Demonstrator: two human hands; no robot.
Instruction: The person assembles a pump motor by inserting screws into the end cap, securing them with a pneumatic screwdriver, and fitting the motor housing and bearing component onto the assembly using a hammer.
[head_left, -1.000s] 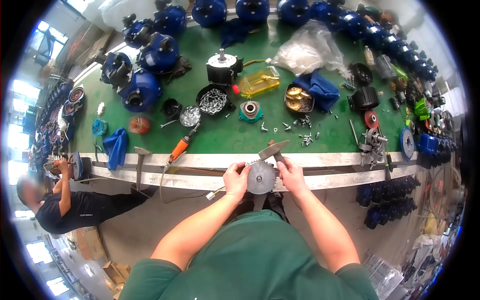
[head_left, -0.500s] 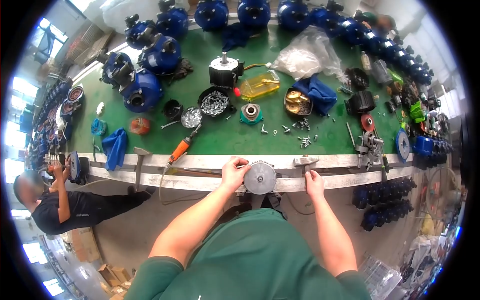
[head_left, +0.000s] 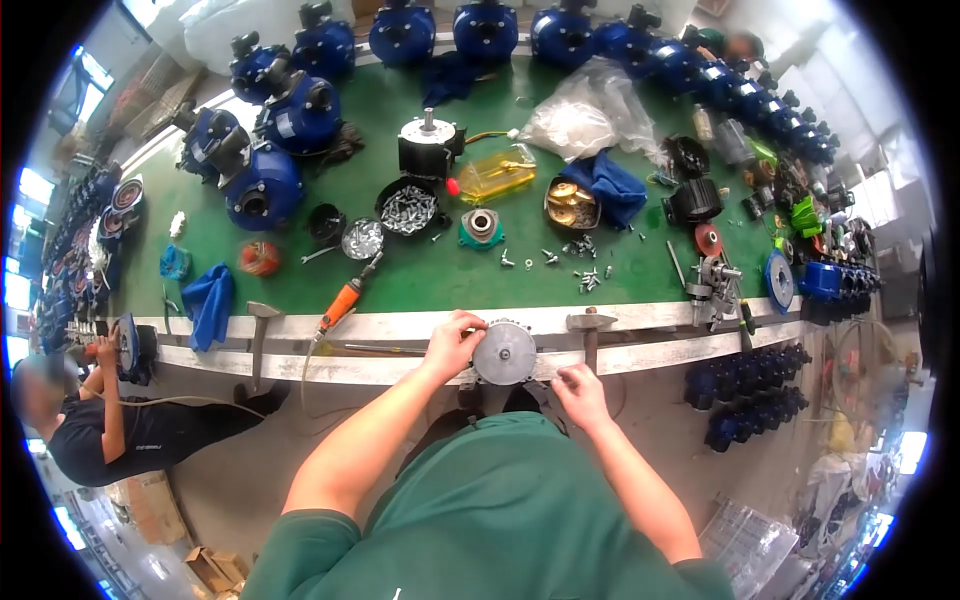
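A round grey metal part (head_left: 504, 353) with a toothed upper rim and a small centre hub sits at the bench's near edge. The fingers of my left hand (head_left: 455, 345) are closed on its upper left rim. To its lower right, my right hand (head_left: 583, 396) is empty, with loosely bent fingers slightly apart. A hammer (head_left: 591, 338) lies across the edge boards just above my right hand, not touching it. Left of my left hand, a thin rod (head_left: 380, 349) lies between the boards.
An orange power tool (head_left: 341, 305) and a second hammer (head_left: 260, 335) lie to the left. Loose screws (head_left: 590, 278), a teal flanged part (head_left: 481, 229) and a black motor (head_left: 427, 150) stand farther back. A co-worker (head_left: 95, 420) is at far left.
My right hand moved the hammer away from the round part, laid it on the edge boards and let go. It then moved down and left. My left hand stays at the rim.
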